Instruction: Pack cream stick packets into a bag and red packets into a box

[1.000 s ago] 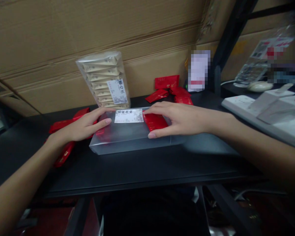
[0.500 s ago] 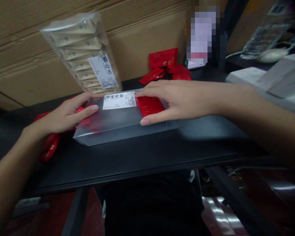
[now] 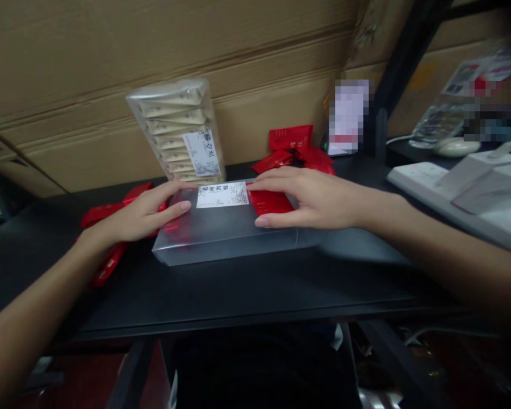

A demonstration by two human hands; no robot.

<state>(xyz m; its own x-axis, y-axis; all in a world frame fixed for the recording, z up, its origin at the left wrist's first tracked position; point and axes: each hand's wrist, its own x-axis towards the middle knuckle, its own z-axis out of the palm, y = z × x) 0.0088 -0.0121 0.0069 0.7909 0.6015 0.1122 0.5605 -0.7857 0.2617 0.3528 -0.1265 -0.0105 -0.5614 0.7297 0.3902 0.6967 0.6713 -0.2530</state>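
Note:
A clear plastic box [image 3: 221, 241] lies flat on the dark shelf, with a white label [image 3: 222, 195] on its top. My left hand [image 3: 149, 213] rests at the box's left end, thumb and fingers apart on its top. At the right part of the box, my right hand [image 3: 309, 199] has its thumb and fingers around a red packet [image 3: 270, 209], which lies against the box top. Whether that packet is inside or on the box, I cannot tell. More red packets [image 3: 106, 213] lie beside and under my left hand.
A clear pack of beige packets [image 3: 176, 130] stands behind the box against cardboard [image 3: 259, 96]. Red packets [image 3: 292, 138] lie at the back, near a blurred-out phone-like screen [image 3: 349, 113]. White boxes [image 3: 472, 182] and a pale mouse [image 3: 457, 146] are at the right.
The view has shifted, so everything appears lower and most things slightly further right. Both hands keep the same places on the box.

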